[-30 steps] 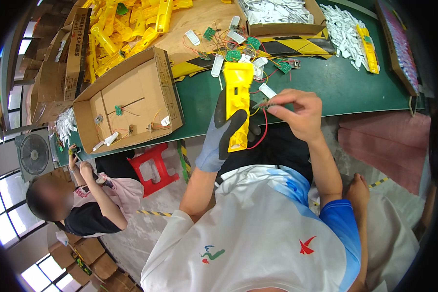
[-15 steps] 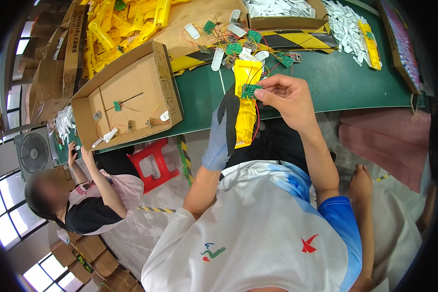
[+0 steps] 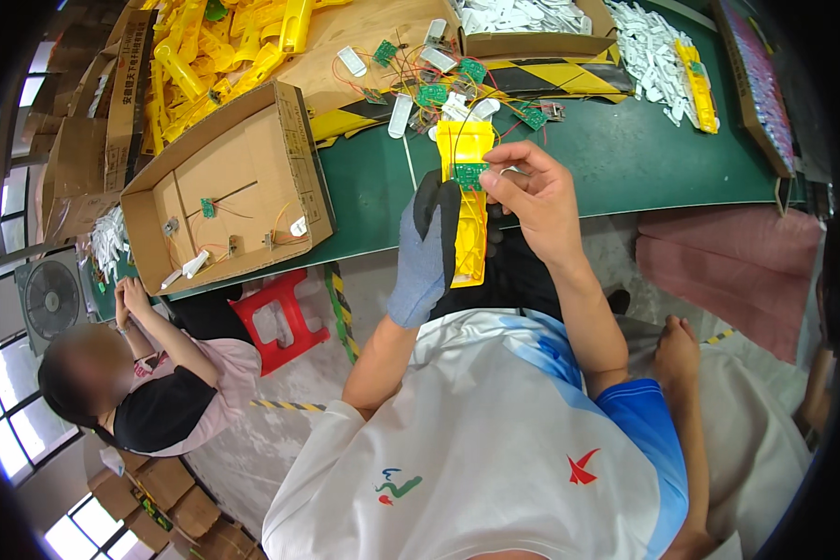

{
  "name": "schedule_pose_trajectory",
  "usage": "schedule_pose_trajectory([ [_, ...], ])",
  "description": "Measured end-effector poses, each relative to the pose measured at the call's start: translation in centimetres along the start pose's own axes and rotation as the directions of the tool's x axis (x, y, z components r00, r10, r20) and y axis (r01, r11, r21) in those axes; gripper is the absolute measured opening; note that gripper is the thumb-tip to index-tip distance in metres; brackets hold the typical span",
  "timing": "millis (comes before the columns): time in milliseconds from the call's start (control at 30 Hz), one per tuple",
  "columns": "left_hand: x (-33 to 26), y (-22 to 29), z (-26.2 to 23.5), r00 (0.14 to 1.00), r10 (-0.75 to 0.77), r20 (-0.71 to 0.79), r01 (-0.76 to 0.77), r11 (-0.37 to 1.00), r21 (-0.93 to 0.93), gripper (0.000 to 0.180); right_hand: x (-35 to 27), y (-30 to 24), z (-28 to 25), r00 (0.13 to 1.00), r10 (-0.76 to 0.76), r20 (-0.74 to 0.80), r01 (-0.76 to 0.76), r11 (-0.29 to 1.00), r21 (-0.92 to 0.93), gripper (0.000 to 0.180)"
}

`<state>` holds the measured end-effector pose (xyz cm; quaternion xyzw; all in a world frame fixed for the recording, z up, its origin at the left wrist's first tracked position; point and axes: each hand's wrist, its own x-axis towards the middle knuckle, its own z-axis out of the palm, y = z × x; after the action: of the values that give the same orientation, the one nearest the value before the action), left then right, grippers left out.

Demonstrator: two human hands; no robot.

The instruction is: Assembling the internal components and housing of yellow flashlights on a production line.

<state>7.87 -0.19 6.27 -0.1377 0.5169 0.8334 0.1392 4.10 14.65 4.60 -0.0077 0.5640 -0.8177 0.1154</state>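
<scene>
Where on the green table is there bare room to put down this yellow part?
Bare green table lies right of the right hand, below the white pieces. A narrower strip runs between the cardboard box and the yellow part. Crowded: the circuit boards and wires behind it.

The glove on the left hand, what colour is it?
Grey and black: the glove on the left hand shows best in the head view.

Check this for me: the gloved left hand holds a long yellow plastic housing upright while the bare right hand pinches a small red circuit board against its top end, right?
Not quite. In the head view the small circuit board is green, not red. The rest holds: the gloved left hand holds the long yellow plastic housing, and the bare right hand pinches the board against its top end.
</scene>
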Motion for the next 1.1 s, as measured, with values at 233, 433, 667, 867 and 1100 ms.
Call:
schedule_pose_trajectory([
  [233, -0.2, -0.3, 0.0, 0.998, 0.058, 0.021, -0.058, 0.998, -0.013, 0.031, -0.5, 1.0, 0.2, 0.999, -0.040, -0.016, 0.041, 0.998, 0.049, 0.022],
  [433, -0.5, -1.2, -0.2, 0.980, 0.197, -0.038, -0.196, 0.980, 0.035, 0.028, -1.2, 1.1, 1.4, 0.998, 0.045, -0.032, -0.039, 0.983, 0.182, 0.028],
  [667, -0.1, -2.7, 0.0, 0.953, 0.290, -0.086, -0.284, 0.956, 0.079, 0.025, -2.0, 1.7, 1.6, 0.998, -0.014, -0.061, 0.019, 0.996, 0.089, 0.039],
  [867, 0.2, -3.4, -0.2, 0.966, 0.228, -0.120, -0.226, 0.974, 0.028, 0.022, -1.9, 2.0, 1.2, 0.998, 0.023, -0.058, -0.018, 0.997, 0.074, 0.037],
  [1100, 0.7, -3.1, -0.6, 0.980, 0.190, -0.057, -0.189, 0.982, 0.024, 0.035, -1.6, 2.4, 0.2, 0.994, -0.056, -0.095, 0.051, 0.998, -0.045, 0.036],
])
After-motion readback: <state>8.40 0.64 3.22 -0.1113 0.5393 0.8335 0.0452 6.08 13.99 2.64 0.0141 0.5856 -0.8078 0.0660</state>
